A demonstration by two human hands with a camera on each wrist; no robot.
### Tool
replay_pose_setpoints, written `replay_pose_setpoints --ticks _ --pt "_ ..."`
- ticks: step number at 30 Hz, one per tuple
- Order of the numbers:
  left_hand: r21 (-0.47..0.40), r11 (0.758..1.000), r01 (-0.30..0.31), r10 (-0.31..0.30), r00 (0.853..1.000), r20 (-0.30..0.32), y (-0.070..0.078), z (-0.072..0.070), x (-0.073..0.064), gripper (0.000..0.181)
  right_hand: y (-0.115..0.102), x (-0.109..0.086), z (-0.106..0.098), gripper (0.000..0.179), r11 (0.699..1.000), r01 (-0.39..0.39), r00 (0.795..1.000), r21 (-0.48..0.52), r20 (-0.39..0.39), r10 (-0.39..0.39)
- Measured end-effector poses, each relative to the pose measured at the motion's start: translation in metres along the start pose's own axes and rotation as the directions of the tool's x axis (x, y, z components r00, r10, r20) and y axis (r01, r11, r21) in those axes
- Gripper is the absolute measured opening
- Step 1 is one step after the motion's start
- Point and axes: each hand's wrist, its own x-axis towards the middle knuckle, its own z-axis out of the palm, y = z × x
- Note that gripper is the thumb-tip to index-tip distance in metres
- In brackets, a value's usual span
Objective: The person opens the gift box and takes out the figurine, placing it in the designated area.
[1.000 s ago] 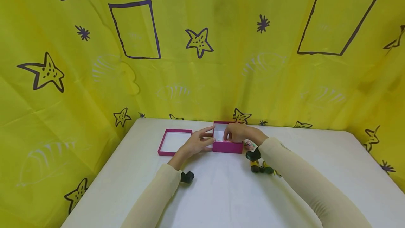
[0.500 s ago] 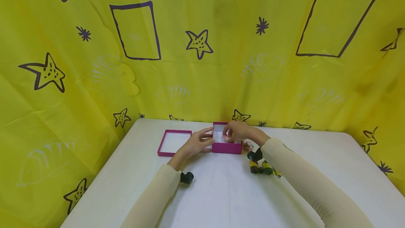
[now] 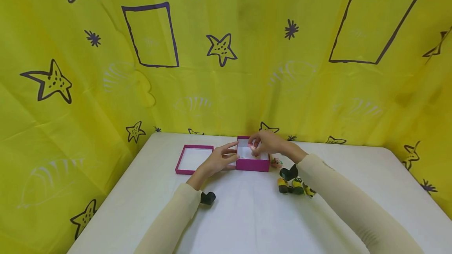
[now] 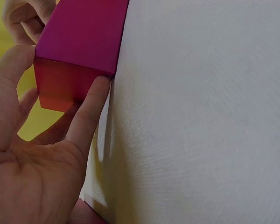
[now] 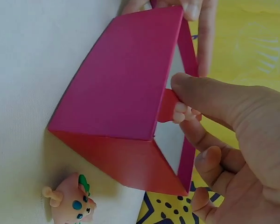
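A magenta box (image 3: 252, 165) with a white inside stands open-topped at the back of the table. My left hand (image 3: 217, 160) steadies its left side with spread, fairly straight fingers; in the left wrist view a fingertip (image 4: 101, 84) touches the box's lower corner. Over the box's opening, my right hand (image 3: 266, 143) pinches a small pink and red toy figurine (image 5: 181, 112) between thumb and fingers. Much of that figurine is hidden by the thumb. Beside the box's right side, a round pinkish toy figurine (image 5: 72, 200) with a green leaf-like part and blue spots sits on the table.
The magenta-rimmed lid (image 3: 179, 160) lies left of the box, its white inside facing up. Several yellow and dark green toy figures (image 3: 296, 186) stand in front of the right forearm. A yellow patterned curtain (image 3: 226, 89) hangs behind the white table (image 3: 240, 214).
From low inside the box, my right hand has risen a little with the pink figurine, which now shows nearer the opening. The left hand keeps its place on the box.
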Motion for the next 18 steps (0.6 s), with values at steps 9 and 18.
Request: replay_pose_setpoints --ticks 9,18 --pt "0.003 1.0 0.008 -0.008 1.0 0.0 0.001 0.0 0.001 0.062 0.0 -0.006 -0.005 0.04 0.997 0.063 0.995 0.044 -0.08 -0.059" --pt "-0.006 1.0 0.009 -0.009 1.0 0.001 0.0 0.001 0.0 0.062 0.0 -0.015 -0.008 0.04 0.997 0.06 0.992 0.052 -0.111 -0.054"
